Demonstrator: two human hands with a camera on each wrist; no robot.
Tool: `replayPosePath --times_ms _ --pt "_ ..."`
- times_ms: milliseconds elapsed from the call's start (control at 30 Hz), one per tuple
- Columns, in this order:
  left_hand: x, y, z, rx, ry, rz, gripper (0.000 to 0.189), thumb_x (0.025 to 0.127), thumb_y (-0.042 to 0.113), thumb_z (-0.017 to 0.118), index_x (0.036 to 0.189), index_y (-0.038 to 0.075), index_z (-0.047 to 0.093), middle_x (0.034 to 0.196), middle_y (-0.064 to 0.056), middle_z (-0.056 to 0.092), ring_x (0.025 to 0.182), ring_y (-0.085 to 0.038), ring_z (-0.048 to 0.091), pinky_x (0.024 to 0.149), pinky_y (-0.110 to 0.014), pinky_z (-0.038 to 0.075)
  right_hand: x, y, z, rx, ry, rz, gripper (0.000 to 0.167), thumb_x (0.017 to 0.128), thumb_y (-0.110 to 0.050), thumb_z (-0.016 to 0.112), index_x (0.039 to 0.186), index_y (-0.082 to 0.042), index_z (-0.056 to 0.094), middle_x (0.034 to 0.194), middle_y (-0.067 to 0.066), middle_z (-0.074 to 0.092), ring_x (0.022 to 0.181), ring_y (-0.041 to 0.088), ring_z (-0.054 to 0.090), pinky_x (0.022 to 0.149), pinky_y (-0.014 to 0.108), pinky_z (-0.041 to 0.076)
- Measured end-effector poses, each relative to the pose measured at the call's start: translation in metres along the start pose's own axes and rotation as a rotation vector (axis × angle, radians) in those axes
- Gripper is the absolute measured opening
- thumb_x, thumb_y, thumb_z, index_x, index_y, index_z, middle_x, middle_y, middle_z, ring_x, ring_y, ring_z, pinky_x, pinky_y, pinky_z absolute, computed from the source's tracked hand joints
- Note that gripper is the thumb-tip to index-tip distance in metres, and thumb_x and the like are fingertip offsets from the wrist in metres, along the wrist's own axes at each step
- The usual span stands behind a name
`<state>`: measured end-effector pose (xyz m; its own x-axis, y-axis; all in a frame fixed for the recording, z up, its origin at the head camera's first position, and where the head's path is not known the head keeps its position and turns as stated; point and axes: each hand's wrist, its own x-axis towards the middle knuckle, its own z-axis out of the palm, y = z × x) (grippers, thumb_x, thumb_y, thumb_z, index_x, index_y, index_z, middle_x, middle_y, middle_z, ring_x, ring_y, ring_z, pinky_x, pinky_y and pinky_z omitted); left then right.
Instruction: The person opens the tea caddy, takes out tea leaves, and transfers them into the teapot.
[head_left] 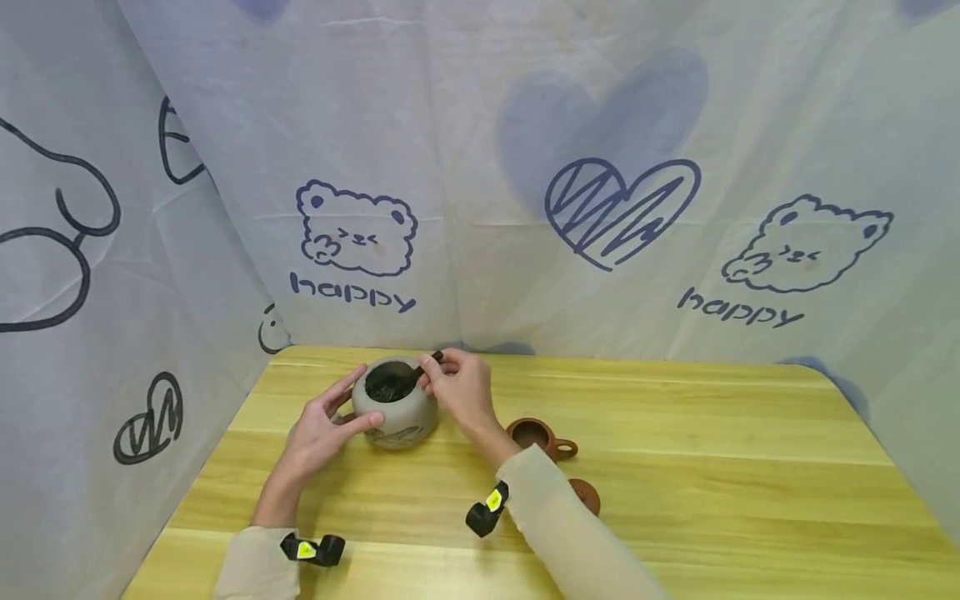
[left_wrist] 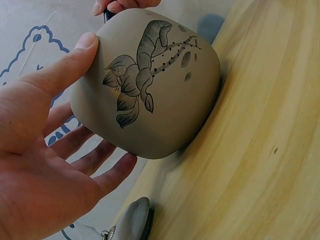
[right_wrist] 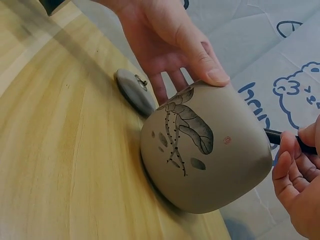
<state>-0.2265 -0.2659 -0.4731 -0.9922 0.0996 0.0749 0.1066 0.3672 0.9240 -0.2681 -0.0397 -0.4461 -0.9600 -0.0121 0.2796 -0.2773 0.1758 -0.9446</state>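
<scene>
The left grip (head_left: pixel 322 429) clasps a rounded grey ceramic jar (head_left: pixel 401 417) of dark loose bits (head_left: pixel 385 388), while the right grip (head_left: pixel 462 390) pinches a slim black stick (head_left: pixel 426 368) slanting into the jar's mouth, with 1 reddish-brown clay pot (head_left: pixel 552 444) right of that grip, the yellow wooden desk's (head_left: pixel 712 450) far edge just beyond it, and open room farther right.

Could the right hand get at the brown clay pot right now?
Probably not straight away: the right hand pinches a dark tool that dips into the grey jar. With that put down, likely yes: the pot sits near the right forearm, its handle in clear view.
</scene>
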Motion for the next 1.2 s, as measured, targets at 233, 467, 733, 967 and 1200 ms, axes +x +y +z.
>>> replayPosePath --times_ms 233,467,733,967,1200 --pt "0.001 0.001 0.0 0.001 0.003 -0.014 0.083 0.09 0.031 0.082 0.16 0.02 0.039 0.166 -0.012 0.031 0.15 -0.039 0.031 0.117 -0.053 0.036 0.0 -0.001 -0.006 0.067 0.004 0.024 0.022 0.099 -0.017 0.071 0.082 -0.003 0.073 0.066 0.004 0.072 0.057 0.017 0.07 0.057 0.029 0.06" --pt "0.001 0.002 0.0 0.006 0.001 -0.009 0.083 0.09 0.034 0.082 0.16 0.023 0.04 0.166 -0.008 0.03 0.15 -0.039 0.031 0.118 -0.055 0.034 -0.001 -0.002 -0.012 0.123 0.002 0.014 0.022 0.101 -0.018 0.068 0.088 -0.001 0.075 0.071 0.008 0.073 0.064 0.029 0.072 0.069 0.054 0.062" --pt "0.0 0.001 0.0 0.003 0.003 -0.002 0.083 0.089 0.034 0.083 0.159 0.023 0.04 0.167 -0.004 0.029 0.15 -0.037 0.032 0.117 -0.052 0.036 0.001 -0.004 -0.018 0.135 0.042 0.004 0.025 0.101 -0.018 0.068 0.086 0.002 0.074 0.075 0.015 0.074 0.07 0.041 0.073 0.065 0.045 0.063" --pt "0.001 -0.001 -0.001 -0.012 -0.005 0.015 0.082 0.09 0.031 0.082 0.16 0.022 0.04 0.167 -0.003 0.029 0.15 -0.038 0.031 0.117 -0.052 0.036 0.001 -0.002 -0.024 0.141 0.059 0.022 0.026 0.101 -0.019 0.069 0.09 0.003 0.074 0.076 0.015 0.074 0.065 0.028 0.073 0.062 0.036 0.063" --pt "0.002 -0.003 -0.001 -0.007 -0.002 0.015 0.082 0.09 0.031 0.082 0.16 0.022 0.04 0.166 -0.006 0.032 0.15 -0.04 0.031 0.119 -0.058 0.03 0.001 -0.004 -0.03 0.121 0.072 0.001 0.025 0.101 -0.02 0.069 0.087 0.001 0.074 0.072 0.009 0.073 0.061 0.017 0.07 0.058 0.026 0.061"
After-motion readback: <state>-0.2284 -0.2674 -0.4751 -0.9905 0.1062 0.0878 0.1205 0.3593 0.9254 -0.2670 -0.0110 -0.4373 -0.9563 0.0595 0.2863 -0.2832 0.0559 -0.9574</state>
